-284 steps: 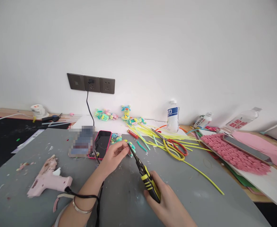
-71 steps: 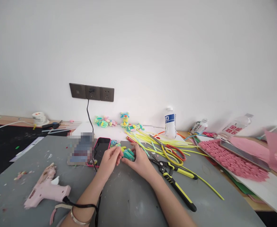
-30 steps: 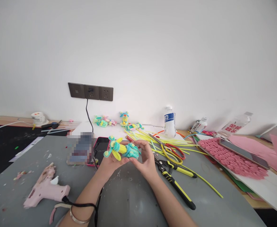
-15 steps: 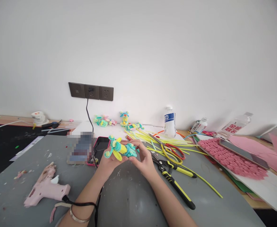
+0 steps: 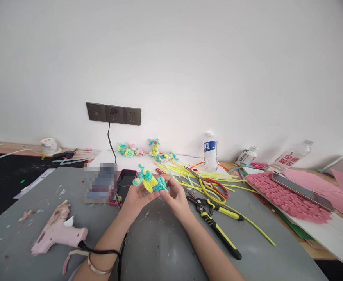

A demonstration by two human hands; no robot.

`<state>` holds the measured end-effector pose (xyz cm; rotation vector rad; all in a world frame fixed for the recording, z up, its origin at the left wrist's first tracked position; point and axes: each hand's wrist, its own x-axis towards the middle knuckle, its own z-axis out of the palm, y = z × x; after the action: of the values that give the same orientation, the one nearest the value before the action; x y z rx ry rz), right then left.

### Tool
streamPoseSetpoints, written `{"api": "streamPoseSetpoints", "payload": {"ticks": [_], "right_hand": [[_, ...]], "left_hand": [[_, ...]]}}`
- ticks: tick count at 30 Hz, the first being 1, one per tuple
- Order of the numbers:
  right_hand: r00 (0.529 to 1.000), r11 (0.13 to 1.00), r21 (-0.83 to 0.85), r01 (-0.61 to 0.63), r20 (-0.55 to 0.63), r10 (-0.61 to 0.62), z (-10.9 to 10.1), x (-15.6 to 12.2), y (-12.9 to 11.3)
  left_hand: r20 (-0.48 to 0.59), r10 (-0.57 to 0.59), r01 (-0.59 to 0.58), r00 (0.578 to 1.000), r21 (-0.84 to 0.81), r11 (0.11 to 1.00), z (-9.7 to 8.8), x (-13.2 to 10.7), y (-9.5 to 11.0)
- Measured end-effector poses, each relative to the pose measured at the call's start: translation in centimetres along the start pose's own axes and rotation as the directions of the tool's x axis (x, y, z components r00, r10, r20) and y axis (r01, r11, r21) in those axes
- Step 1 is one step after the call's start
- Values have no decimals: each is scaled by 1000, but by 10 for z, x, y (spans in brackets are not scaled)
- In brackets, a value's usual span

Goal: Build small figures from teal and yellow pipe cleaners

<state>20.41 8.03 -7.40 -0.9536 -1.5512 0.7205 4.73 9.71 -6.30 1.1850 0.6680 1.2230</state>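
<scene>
Between my two hands, above the grey work surface, is a small pipe-cleaner figure (image 5: 148, 182) in yellow and turquoise, with curled ends at its upper left. My left hand (image 5: 135, 200) grips it from the left and below, thumb along its underside. On the turquoise right end, my right hand (image 5: 175, 195) closes with thumb and fingers. Some fingertips are hidden behind the figure. Just right of my right hand lie wire-stripper pliers (image 5: 212, 218) with black and yellow handles, and scissors (image 5: 206, 186) with yellow handles.
A pink glue gun (image 5: 58, 232) lies at left, its black cord crossing my left forearm. Behind are a phone with a pink edge (image 5: 126, 181), yellow pipe cleaners (image 5: 186, 173), similar figures (image 5: 154, 146) and a bottle (image 5: 210, 152). Pink knitted fabric (image 5: 285, 195) lies right.
The figure has tilted and turned slightly in my hands, its curled end moving up and to the right. Both hands keep hold of it.
</scene>
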Motion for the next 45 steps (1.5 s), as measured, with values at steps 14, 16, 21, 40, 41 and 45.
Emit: {"api": "streamPoseSetpoints", "payload": {"ticks": [14,16,21,40,41,45], "right_hand": [[999,993,113,-25,-20,27,1,0,11],[999,990,138,-27,-38,33,2,-1,12],[999,994,102,-27,-43,31,-1,-3,6],[896,999,-11,-44,-443,35,-15,8,6],[890,999,-47,-27,-456,3,-13,7,2],[883,979,-197,57,-448,-141,4,-1,-23]], "left_hand": [[44,-6,8,999,-30,1000,-3,1,-4],[54,-12,14,998,-44,999,-4,1,-3],[-17,-37,36,999,-46,998,-5,2,0],[-245,-55,45,968,-46,998,-3,5,-7],[-249,-59,52,967,-34,998,-3,6,-7],[-211,-60,65,976,14,998,-6,7,-6]]}}
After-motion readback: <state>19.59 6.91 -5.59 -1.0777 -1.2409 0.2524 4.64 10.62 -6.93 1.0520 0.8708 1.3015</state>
